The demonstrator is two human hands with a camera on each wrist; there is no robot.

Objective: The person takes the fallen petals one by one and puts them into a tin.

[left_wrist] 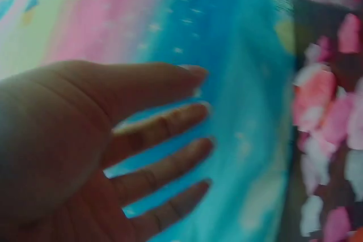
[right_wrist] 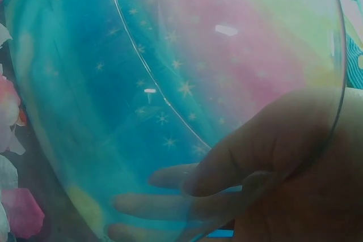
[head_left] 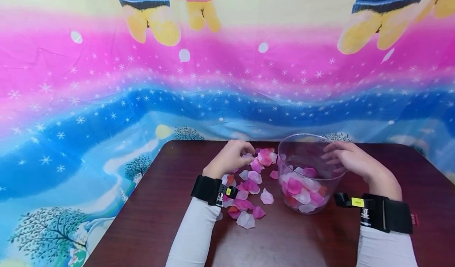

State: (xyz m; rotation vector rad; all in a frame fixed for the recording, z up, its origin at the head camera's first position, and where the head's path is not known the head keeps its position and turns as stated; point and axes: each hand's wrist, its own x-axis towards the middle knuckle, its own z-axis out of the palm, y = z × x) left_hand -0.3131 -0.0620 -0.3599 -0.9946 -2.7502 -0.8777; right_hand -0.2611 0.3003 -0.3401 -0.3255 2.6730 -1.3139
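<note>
A clear plastic bowl (head_left: pixel 286 161) stands on the dark wooden table (head_left: pixel 160 207), partly filled with pink, white and red fabric petals (head_left: pixel 302 188). My right hand (head_left: pixel 339 156) grips its right wall at the rim. In the right wrist view the thumb of the right hand (right_wrist: pixel 266 157) lies on one side of the bowl (right_wrist: pixel 170 55) and the fingers show through the wall. Loose petals (head_left: pixel 249 186) lie scattered left of the bowl. My left hand (head_left: pixel 239 151) hovers over their far edge. The left wrist view shows its fingers (left_wrist: pixel 170 140) spread and holding nothing, with petals (left_wrist: pixel 326 111) beside them.
A bright cloth (head_left: pixel 106 81) with pink and blue bands and stars hangs behind the table and drapes past its left edge. Bare tabletop stretches in front of the petals and to the far right. Black wrist straps sit on both white sleeves.
</note>
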